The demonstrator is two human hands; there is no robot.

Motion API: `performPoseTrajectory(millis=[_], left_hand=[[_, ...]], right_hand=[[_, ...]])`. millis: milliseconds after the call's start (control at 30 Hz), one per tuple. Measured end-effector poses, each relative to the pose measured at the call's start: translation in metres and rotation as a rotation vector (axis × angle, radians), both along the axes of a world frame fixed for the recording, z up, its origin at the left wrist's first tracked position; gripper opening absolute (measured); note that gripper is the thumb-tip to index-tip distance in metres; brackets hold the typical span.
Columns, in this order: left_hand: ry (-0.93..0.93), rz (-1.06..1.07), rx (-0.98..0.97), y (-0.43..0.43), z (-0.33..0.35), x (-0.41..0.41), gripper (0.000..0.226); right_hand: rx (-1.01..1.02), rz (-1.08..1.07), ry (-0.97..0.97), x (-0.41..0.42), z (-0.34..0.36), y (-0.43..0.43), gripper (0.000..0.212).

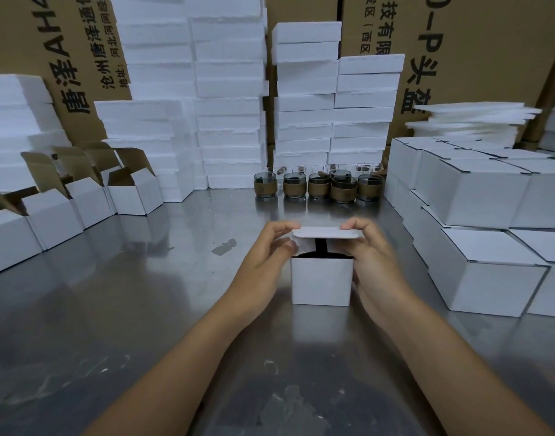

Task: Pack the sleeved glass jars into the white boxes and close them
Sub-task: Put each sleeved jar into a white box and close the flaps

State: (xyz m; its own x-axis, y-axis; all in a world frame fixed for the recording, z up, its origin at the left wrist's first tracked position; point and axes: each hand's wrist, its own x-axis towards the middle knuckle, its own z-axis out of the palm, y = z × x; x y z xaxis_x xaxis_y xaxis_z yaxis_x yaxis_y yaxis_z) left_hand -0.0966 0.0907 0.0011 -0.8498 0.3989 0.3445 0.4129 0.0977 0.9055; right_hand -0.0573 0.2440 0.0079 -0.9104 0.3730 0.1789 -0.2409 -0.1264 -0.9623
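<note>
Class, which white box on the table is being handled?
The small white cardboard box at centre front: the left hand and right hand pinch its half-lowered lid flap; the others stand untouched.

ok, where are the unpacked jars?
Head view, far centre of the table: sleeved jars stand clustered before the foam stacks, beyond the held box.

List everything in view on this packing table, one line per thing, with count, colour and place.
white box: one, white, centre of table, lid flap not yet down
sleeved glass jars: at least five, smoky glass with brown sleeves, back centre row
open boxes: several, white with brown insides, left
closed boxes: many, white, stacked right
foam blocks: many, white, stacked at back
foam sheets: one pile, white, back right
cartons: several, brown, printed, behind everything
table: one, steel grey, under everything
left hand: pinches the lid flap's left end
right hand: pinches its right end
</note>
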Motion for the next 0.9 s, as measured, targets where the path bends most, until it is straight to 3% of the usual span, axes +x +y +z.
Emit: performPoseTrajectory(millis=[67, 167, 233, 333, 433, 700, 900], left_hand=[[-0.015, 0.005, -0.006, -0.001, -0.001, -0.001, 0.023], [0.023, -0.037, 0.019, -0.002, 0.0, 0.001, 0.048], [0.037, -0.05, 0.051, -0.001, 0.003, 0.003, 0.044], [-0.015, -0.052, 0.091, -0.003, 0.004, 0.001, 0.035], [-0.023, -0.027, 0.107, -0.005, 0.001, -0.003, 0.037], [-0.02, -0.119, 0.131, -0.007, 0.0, -0.002, 0.021], [0.003, -0.087, 0.066, -0.006, -0.001, 0.001, 0.041]], right_hand=[[0.004, -0.018, -0.014, 0.001, 0.0, -0.002, 0.042], [-0.025, -0.05, -0.039, 0.003, 0.002, -0.003, 0.042], [-0.03, -0.061, -0.041, 0.004, 0.004, -0.005, 0.038], [0.145, -0.084, -0.005, 0.004, 0.001, -0.007, 0.033], [0.218, -0.039, 0.04, 0.006, -0.001, -0.007, 0.05], [0.291, 0.03, 0.114, 0.01, -0.007, -0.009, 0.053], [0.344, -0.037, 0.141, 0.007, -0.009, -0.008, 0.042]])
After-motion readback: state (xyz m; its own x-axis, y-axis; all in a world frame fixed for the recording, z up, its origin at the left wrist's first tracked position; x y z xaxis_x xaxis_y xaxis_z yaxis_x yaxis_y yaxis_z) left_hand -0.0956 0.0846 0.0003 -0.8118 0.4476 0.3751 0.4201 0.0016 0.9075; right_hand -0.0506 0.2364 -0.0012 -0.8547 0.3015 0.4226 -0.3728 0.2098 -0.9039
